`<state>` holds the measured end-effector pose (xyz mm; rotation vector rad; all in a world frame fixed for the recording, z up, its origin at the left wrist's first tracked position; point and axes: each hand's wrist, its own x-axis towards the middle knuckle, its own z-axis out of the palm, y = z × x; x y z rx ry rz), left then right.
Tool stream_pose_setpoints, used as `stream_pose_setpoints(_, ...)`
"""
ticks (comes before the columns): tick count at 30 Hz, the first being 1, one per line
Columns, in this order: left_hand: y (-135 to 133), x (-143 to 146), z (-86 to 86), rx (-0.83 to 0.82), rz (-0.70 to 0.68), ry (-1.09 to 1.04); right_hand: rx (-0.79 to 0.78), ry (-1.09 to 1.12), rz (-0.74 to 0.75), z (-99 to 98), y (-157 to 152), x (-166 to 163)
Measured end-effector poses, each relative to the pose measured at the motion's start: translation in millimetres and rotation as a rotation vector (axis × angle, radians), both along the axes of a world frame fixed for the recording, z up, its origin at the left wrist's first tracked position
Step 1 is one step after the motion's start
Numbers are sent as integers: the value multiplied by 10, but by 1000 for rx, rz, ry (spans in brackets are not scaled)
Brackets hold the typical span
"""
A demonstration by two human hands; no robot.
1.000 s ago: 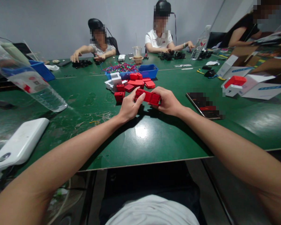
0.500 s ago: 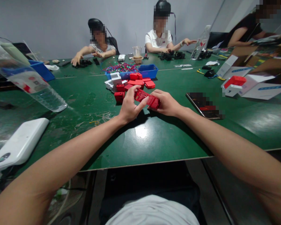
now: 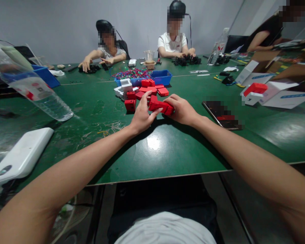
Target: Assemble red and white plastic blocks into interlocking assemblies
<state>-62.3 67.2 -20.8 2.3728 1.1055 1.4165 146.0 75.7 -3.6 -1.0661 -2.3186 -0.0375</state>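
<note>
Red plastic housing point(image 3: 160, 105) sits clamped between both hands just above the green table point(image 3: 155, 152). The left hand point(image 3: 141, 117) pinches its left end with thumb and fingers, and the right hand point(image 3: 182, 110) closes round its right end. Just behind it lie loose red pieces point(image 3: 152, 90) and white pieces point(image 3: 124, 87), then a blue tray point(image 3: 165, 77) of coloured wires. A dark phone point(image 3: 220, 113) lies to the right.

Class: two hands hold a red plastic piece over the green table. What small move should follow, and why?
Probably press the ends together: the left hand and right hand grip the red piece at opposite ends, and its left part looks tilted, not flush.
</note>
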Motion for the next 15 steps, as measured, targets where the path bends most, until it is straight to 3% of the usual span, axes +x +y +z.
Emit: stream_pose_setpoints(15, -39, 17, 14, 62, 10, 14, -47, 39, -43, 3, -19, -25)
